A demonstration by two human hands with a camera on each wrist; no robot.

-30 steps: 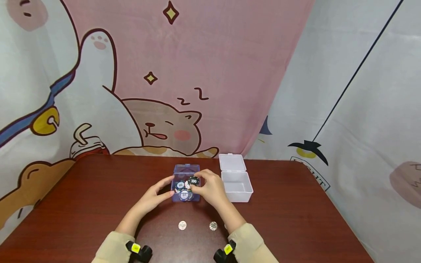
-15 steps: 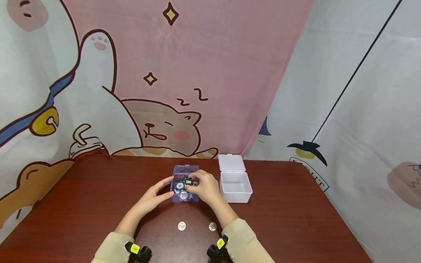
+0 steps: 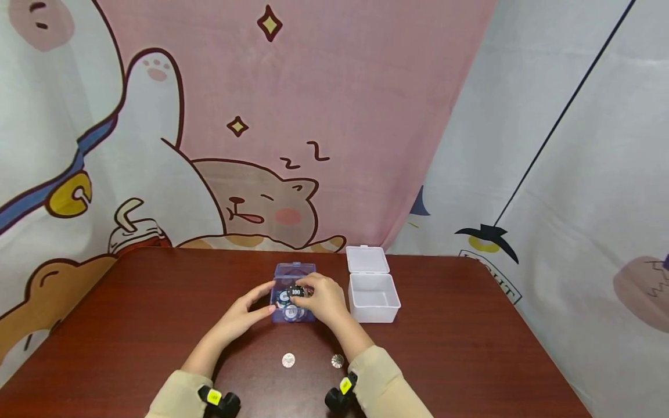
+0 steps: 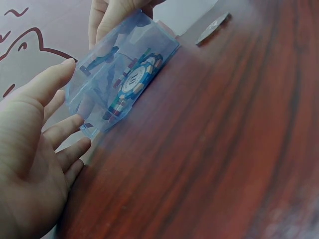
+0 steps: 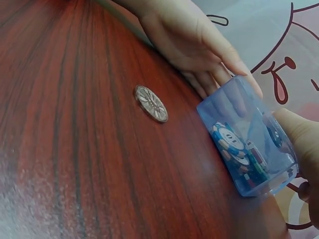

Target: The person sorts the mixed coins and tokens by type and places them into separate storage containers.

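An open translucent blue box (image 3: 295, 269) stands on the table, its lid raised at the back. Several poker chips lie inside, among them a blue-and-white one (image 5: 230, 140) marked 10. My left hand (image 3: 243, 312) steadies the box's left side, its fingers fairly straight and the thumb apart from them. Over the box, my right hand (image 3: 325, 299) pinches a black poker chip (image 3: 295, 291) marked 100 between thumb and fingers. The left wrist view shows the right hand's fingers reaching past the box's far edge, with the pinched chip out of sight there.
Right of the blue box stands an open white plastic box (image 3: 373, 316), its lid (image 3: 367, 259) tilted back. Two silver coins, one on the left (image 3: 288, 360) and one by the right sleeve (image 3: 337, 361), lie on the brown table (image 3: 460, 337). A cartoon cloth hangs behind.
My right hand has moved left and slightly down with the black poker chip, from the box's right side to over its middle. The left hand stays against the box. The right sleeve now covers a third coin.
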